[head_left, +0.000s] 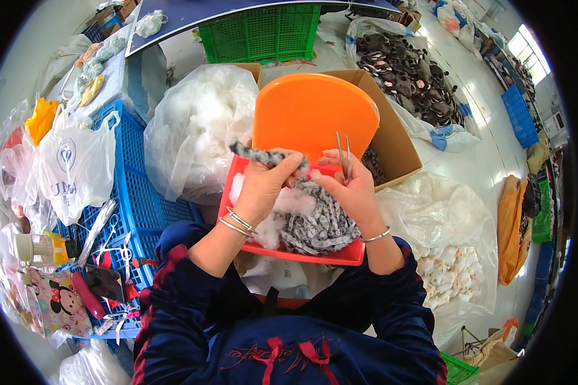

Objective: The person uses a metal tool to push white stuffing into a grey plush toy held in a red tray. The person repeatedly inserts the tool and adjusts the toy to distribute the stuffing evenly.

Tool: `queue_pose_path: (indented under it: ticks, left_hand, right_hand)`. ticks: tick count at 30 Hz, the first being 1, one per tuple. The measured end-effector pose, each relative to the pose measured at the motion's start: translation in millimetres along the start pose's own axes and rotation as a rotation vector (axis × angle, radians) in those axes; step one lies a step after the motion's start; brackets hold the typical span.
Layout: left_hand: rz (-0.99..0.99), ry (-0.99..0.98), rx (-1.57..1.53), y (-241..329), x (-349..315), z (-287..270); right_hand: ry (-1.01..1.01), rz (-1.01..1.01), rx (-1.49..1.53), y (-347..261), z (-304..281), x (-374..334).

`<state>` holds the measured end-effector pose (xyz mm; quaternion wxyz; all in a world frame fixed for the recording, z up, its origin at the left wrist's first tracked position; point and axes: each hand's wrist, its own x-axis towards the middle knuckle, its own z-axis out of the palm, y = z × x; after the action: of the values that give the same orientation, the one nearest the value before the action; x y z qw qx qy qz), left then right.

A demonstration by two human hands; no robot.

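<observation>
My left hand (273,176) is closed around a fuzzy grey-and-black plush strip (257,154), whose free end sticks out to the left. Steel tweezers (344,154) point upward from my right hand (350,183), its fingers closed round them. Both hands are close together above a red tray (315,258) across my lap. In the tray lie a heap of similar grey plush strips (321,218) and tufts of white stuffing (293,201). An orange plastic stool seat (315,109) stands directly beyond the tray.
To the left are a clear bag of white stuffing (205,115) and a blue crate (131,186) with scissors (125,253) on top. A cardboard box (392,141) stands behind the tray. At right lie a bag of dark plush pieces (411,70) and a bag of cream pieces (453,276).
</observation>
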<state>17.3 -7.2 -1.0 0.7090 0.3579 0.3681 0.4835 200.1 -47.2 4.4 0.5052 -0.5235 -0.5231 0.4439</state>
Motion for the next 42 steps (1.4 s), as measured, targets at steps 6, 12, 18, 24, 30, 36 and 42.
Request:
queue_pose_path:
  ticks: [6, 12, 18, 24, 30, 36, 42]
  left_hand:
    - [-0.071, -0.027, 0.045, -7, -7, 7]
    - [-0.004, -0.121, 0.208, -6, -8, 9]
    - [-0.022, -0.132, 0.307, -9, -7, 0]
    - [-0.033, -0.1, 0.091, 8, -1, -9]
    - [0.014, -0.059, 0.104, 13, -2, -8]
    - [0.031, -0.071, 0.142, 9, 0, -11]
    - [0.025, -0.061, 0.108, 11, -1, -10]
  right_hand:
    - [-0.087, -0.119, 0.036, 7, 13, -3]
    - [-0.098, 0.11, 0.274, 1, 10, -1]
    - [-0.174, 0.255, 0.48, 1, -5, 3]
    - [-0.077, -0.077, -0.054, 13, -27, 4]
    - [-0.091, -0.361, -0.424, -7, -20, -6]
    - [0.0, -0.406, -0.469, -13, -13, -7]
    - [0.046, -0.421, -0.458, -4, -16, -5]
